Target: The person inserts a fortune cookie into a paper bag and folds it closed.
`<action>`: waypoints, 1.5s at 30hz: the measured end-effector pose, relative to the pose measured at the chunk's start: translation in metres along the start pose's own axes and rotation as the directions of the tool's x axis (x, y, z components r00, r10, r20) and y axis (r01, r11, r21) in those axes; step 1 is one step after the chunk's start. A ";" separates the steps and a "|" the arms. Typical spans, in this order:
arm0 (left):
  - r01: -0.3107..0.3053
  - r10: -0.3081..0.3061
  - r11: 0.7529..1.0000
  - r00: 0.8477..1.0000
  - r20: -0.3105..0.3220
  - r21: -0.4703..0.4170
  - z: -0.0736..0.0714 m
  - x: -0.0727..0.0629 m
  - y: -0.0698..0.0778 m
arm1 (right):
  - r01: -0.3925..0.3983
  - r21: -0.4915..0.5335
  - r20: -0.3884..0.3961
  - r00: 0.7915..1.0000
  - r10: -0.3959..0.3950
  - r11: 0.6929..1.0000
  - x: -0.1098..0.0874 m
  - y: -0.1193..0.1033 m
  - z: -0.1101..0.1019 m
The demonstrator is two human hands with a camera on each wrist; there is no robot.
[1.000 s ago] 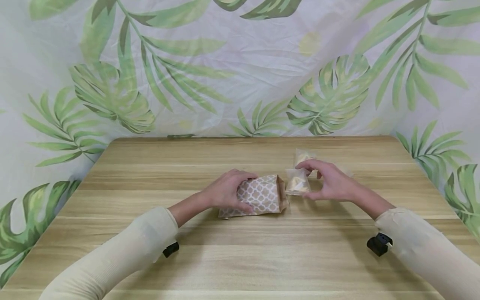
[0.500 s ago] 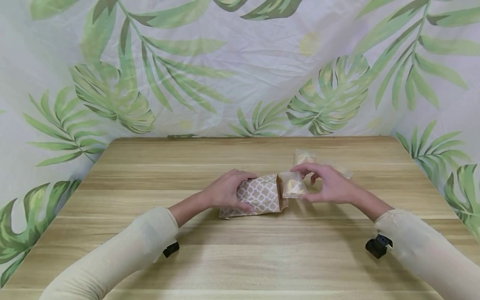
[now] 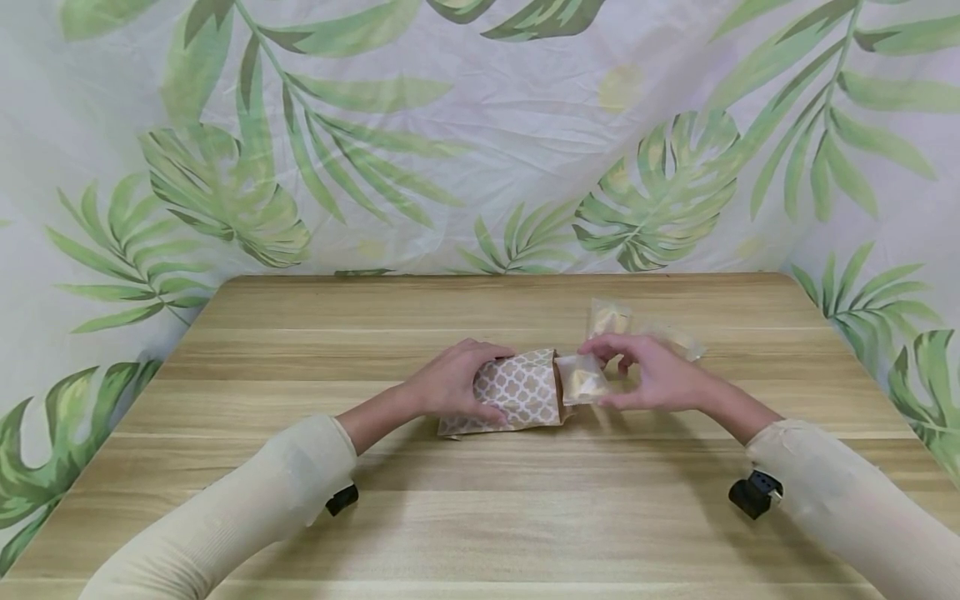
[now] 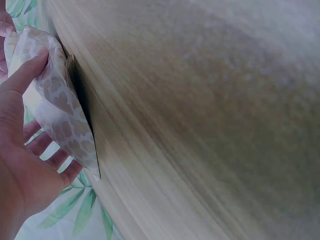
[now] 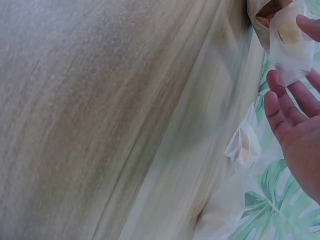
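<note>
A brown paper bag (image 3: 519,388) with a white lattice print lies on its side on the table, its mouth facing right. My left hand (image 3: 457,383) grips it around the closed end, thumb on the near side and fingers on the far side. Between thumb and fingers, my right hand (image 3: 651,372) pinches a small translucent packet (image 3: 583,382) with pale yellow contents. The packet's left edge overlaps the bag's mouth. In the right wrist view the packet (image 5: 290,42) stands at the brown opening (image 5: 272,11) of the bag.
Two more translucent packets lie behind the right hand: one packet (image 3: 611,316) toward the back, another packet (image 3: 678,341) farther right, partly hidden by the hand. The wooden table (image 3: 480,517) ends at a leaf-print cloth (image 3: 450,167) behind. Black wrist devices (image 3: 753,495) hang under the sleeves.
My right hand has brought the packet leftward and slightly nearer, from beside the bag to its mouth. My left hand and the bag have stayed in place.
</note>
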State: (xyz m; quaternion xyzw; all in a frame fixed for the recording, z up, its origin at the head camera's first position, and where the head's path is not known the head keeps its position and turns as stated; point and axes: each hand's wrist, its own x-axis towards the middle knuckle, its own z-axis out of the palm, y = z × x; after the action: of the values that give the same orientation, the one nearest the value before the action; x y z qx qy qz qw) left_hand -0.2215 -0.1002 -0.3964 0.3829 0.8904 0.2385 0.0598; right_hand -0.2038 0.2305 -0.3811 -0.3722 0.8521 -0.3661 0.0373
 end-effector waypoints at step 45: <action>0.009 -0.009 1.000 1.000 -0.004 0.004 0.001 -0.001 0.000 | -0.064 -0.346 0.120 0.987 0.112 0.936 0.014 -0.045 -0.005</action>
State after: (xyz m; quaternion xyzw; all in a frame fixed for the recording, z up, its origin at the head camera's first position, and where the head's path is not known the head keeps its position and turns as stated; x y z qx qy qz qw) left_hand -0.2204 -0.1005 -0.3975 0.3784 0.8929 0.2372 0.0582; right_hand -0.1883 0.2041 -0.3452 -0.3589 0.9137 -0.1847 0.0473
